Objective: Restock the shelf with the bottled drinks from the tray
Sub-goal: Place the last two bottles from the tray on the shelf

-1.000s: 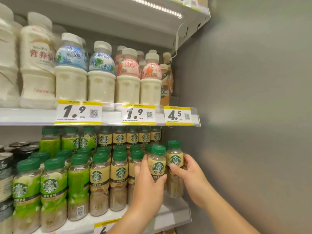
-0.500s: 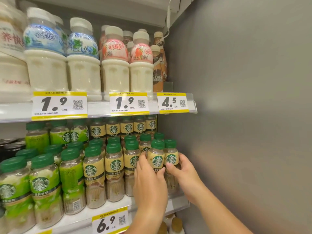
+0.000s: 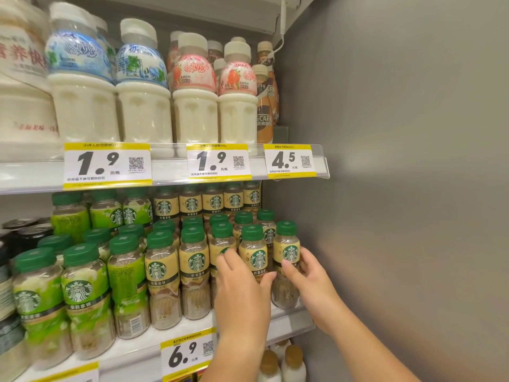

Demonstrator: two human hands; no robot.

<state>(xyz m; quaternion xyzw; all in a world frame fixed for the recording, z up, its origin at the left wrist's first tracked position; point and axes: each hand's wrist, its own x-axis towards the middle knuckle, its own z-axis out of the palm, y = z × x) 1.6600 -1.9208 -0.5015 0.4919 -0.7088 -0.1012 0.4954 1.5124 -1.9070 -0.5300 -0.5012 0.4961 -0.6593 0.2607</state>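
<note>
In the head view, over the last second both hands have kept to the same two bottles, easing them back against the rows at the right end of the shelf [image 3: 292, 317]. This pair looks nearly placed; the tray is out of sight. The left hand [image 3: 242, 293] curls round the inner bottle [image 3: 252, 250], thumb on its label. The right hand [image 3: 314, 282] pinches the outer bottle [image 3: 286, 244] beside the smooth grey side wall [image 3: 399, 188]. Both bottles are clear plastic, round-shouldered, with glossy beige sleeves and matte green caps.
</note>
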